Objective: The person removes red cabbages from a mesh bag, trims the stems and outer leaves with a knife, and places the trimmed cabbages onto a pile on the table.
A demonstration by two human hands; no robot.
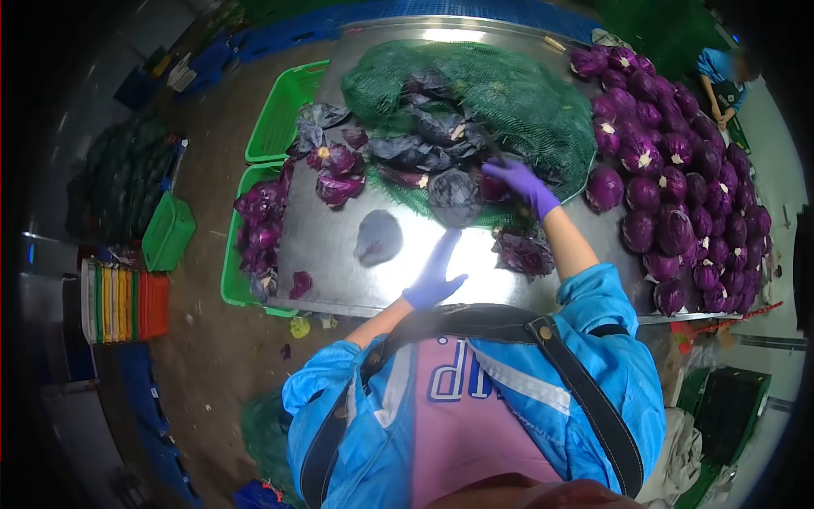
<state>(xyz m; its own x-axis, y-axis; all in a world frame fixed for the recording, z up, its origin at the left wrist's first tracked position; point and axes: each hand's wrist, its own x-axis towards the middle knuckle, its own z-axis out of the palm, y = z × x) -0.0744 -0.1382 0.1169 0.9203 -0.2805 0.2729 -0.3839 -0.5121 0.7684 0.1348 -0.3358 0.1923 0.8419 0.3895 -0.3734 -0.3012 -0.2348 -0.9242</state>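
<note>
My left hand (436,276), in a purple glove, is open over the bare metal table. Its fingers stretch toward a round, dull purple cabbage (454,198), and the thumb points right. My right hand (524,183), also gloved in purple, is closed at the edge of a green mesh sack (543,110). A thin dark shape rises by its fingers; I cannot tell what it is. Just below those fingers sits a redder cabbage (493,188). Dark outer leaves and more cabbages (432,127) spill from the sack. Another dull cabbage (378,237) lies to the left.
Peeled, glossy purple cabbages (674,229) are heaped along the table's right side. Loose leaves (523,253) lie near my right forearm. Green crates (242,293), one filled with purple leaves, stand against the left table edge. A person (725,81) is at the far right.
</note>
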